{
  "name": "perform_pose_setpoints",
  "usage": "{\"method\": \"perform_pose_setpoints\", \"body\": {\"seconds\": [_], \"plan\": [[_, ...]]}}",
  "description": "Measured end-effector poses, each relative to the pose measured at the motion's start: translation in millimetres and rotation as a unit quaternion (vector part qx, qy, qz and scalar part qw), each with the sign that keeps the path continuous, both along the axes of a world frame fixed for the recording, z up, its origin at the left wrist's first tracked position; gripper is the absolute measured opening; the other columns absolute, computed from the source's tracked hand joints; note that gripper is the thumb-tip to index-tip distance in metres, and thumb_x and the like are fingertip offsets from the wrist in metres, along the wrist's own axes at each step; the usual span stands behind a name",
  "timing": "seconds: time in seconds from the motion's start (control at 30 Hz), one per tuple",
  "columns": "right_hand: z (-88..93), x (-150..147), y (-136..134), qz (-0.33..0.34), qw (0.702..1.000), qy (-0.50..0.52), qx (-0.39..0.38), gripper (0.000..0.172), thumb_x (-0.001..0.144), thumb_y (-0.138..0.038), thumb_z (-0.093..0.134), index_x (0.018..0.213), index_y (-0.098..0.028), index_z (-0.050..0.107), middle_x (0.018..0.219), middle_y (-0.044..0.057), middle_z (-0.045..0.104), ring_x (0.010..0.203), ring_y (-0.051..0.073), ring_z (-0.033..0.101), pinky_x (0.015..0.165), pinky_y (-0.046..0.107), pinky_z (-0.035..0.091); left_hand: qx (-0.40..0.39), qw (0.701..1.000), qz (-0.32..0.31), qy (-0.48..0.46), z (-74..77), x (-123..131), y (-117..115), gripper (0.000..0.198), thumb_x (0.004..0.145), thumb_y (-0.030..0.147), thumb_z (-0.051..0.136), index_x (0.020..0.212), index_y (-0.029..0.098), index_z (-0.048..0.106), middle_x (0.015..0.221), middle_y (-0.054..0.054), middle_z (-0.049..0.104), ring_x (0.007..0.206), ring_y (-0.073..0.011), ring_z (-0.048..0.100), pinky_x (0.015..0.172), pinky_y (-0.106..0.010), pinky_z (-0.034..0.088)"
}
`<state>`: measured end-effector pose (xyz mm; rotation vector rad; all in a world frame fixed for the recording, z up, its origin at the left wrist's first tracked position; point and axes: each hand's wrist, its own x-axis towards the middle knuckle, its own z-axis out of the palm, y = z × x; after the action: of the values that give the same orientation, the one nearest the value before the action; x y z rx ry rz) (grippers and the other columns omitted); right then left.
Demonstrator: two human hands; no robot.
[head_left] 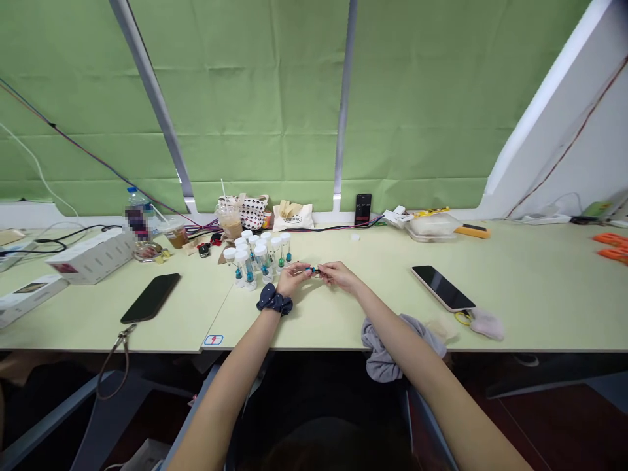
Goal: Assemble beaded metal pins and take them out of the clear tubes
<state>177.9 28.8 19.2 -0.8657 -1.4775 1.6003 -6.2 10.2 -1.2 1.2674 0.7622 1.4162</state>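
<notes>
The pale green tabletop [540, 294] carries a flat black smartphone [150, 297] toward its left and a white-edged smartphone [443, 288] toward its right. A crumpled grey cloth [379, 363] hangs over its near edge, and a clear plastic drink cup [230, 224] stands at its back.

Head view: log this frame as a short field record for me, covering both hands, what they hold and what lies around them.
left hand: pinching small blue item; dark scrunchie on wrist
right hand: pinching the same item's other end
nearest: white-capped vials, upright, just left of the hands
table: black phone at left, second phone at right, grey cloth over front edge
</notes>
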Motion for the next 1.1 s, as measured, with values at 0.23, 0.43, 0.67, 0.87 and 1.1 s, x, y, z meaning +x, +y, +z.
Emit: {"method": "perform_pose_setpoints", "body": {"seconds": [0.23, 0.43, 0.67, 0.87, 1.1], "plan": [[1.8, -1.3, -0.5, -0.033, 0.999, -0.005, -0.018, 0.043, 0.068, -0.053, 0.071, 0.086, -0.019, 0.054, 0.053, -0.003, 0.057, 0.038, 0.007, 0.043, 0.036, 0.019, 0.029, 0.009, 1.000, -0.011, 0.028, 5.2, 2.3, -3.8, 0.038, 0.055, 0.032, 0.084, 0.085, 0.013, 0.071, 0.085, -0.009, 0.071, 0.078, -0.0230, 0.068, 0.080, -0.043, 0.054], [3.8, 0.2, -2.6, 0.011, 0.999, 0.031, -0.005, 0.049, 0.059, -0.043, 0.080, 0.092, -0.018, 0.055, 0.063, -0.002, 0.061, 0.048, 0.008, 0.049, 0.045, 0.020, 0.037, 0.009, 1.000, 0.019, 0.003, 3.2, 1.9, -0.2, 0.038, 0.056, 0.031, 0.084, 0.086, 0.014, 0.069, 0.082, -0.007, 0.071, 0.079, -0.0223, 0.067, 0.084, -0.045, 0.051], [2.5, -0.8, -1.3, -0.020, 0.999, -0.038, 0.000, 0.045, 0.070, -0.059, 0.067, 0.070, -0.014, 0.059, 0.057, 0.000, 0.055, 0.041, 0.006, 0.042, 0.036, 0.020, 0.030, 0.013, 1.000, 0.000, 0.025, 4.5, 2.7, -3.1, 0.036, 0.055, 0.030, 0.085, 0.085, 0.014, 0.071, 0.084, -0.008, 0.072, 0.080, -0.0233, 0.066, 0.085, -0.046, 0.050], [5.2, -4.6, -3.0, -0.025, 0.999, -0.028, -0.007, 0.038, 0.069, -0.052, 0.070, 0.079, -0.016, 0.063, 0.065, 0.002, 0.059, 0.052, 0.011, 0.052, 0.043, 0.022, 0.044, 0.028, 0.998, -0.043, 0.023, -0.2, 3.7, -2.3, 0.035, 0.058, 0.030, 0.083, 0.088, 0.015, 0.071, 0.092, -0.009, 0.072, 0.084, -0.0233, 0.066, 0.086, -0.045, 0.050], [8.6, 1.6, -3.1, 0.013, 0.999, 0.039, 0.010, 0.039, 0.065, -0.038, 0.078, 0.095, -0.020, 0.062, 0.093, 0.005, 0.061, 0.081, 0.018, 0.061, 0.059, 0.028, 0.055, -0.006, 1.000, -0.004, 0.006, 4.1, 2.7, -2.2, 0.036, 0.058, 0.031, 0.083, 0.087, 0.013, 0.071, 0.087, -0.009, 0.072, 0.079, -0.0222, 0.066, 0.082, -0.042, 0.052]]}}
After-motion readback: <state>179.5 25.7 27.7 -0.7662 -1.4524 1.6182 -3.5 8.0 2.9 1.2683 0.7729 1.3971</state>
